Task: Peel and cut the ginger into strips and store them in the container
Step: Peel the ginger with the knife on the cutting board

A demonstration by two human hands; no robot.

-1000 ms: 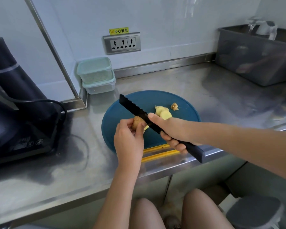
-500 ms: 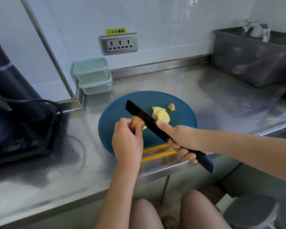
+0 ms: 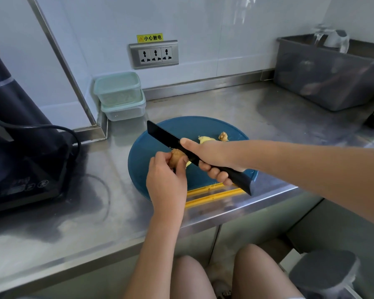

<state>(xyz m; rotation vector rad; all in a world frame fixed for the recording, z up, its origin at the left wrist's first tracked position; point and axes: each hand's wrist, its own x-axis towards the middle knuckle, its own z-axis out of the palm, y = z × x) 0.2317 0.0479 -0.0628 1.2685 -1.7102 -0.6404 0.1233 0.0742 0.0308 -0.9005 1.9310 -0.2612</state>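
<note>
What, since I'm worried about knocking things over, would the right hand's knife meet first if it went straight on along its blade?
Probably the stacked containers at the back left: the knife in the right hand points that way. Height is unclear, so it might pass above.

Left hand (image 3: 166,180) pinches ginger (image 3: 175,159), apparently touching the right hand's (image 3: 212,157) knife (image 3: 166,135).

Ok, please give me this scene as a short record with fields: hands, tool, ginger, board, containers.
left hand: pinches a ginger piece over the cutting board
right hand: grips the black knife, blade at that piece
cutting board: round, blue, on the steel counter
loose ginger: peeled pieces and a brown knob on the board
containers: two, stacked, lidded, by the wall
</note>
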